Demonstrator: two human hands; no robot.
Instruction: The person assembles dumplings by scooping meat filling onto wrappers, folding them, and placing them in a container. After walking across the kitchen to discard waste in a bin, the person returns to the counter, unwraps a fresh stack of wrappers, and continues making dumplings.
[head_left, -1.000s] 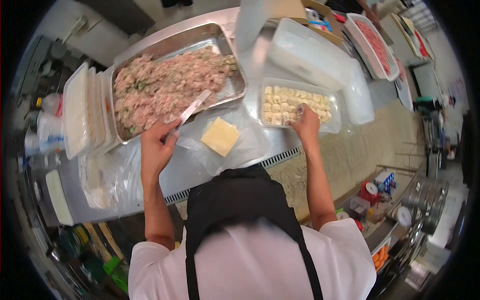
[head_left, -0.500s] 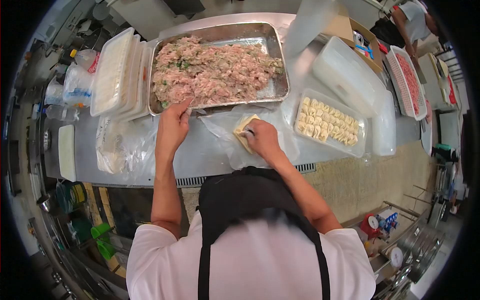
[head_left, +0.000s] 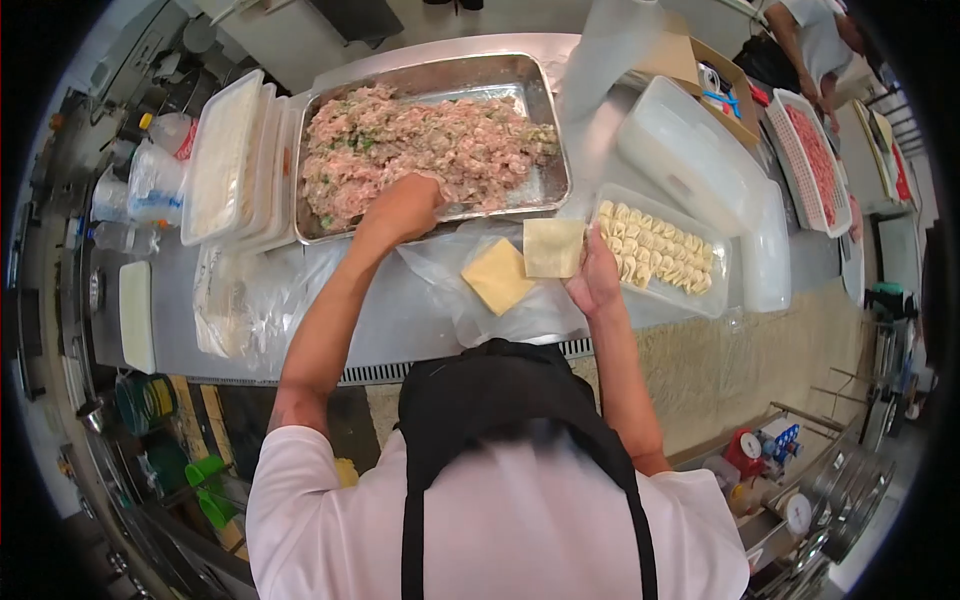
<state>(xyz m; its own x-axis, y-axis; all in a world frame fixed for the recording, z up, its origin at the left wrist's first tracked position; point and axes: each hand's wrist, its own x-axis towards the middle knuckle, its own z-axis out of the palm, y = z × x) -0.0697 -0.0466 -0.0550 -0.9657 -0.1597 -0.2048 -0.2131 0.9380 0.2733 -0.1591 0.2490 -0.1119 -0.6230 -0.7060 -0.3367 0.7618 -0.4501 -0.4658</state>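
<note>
My left hand is closed at the near edge of a metal tray of minced meat filling. A thin, shiny piece shows beyond its fingers, but I cannot make out what it is. To the right, my right hand pinches a square wonton wrapper by its edge, held above the table. Beneath and left of it, a stack of yellow wrappers lies on clear plastic. Rows of folded wontons fill much of a plastic container just right of my right hand.
Stacked plastic containers stand left of the tray, with a plastic bag in front. Empty translucent containers lie at right, near a cardboard box. Beyond is a basket of pink meat; a co-worker stands there.
My right hand has lifted one wrapper off the stack and moved right with it. My left hand has gone from the tray's near rim to over the filling.
</note>
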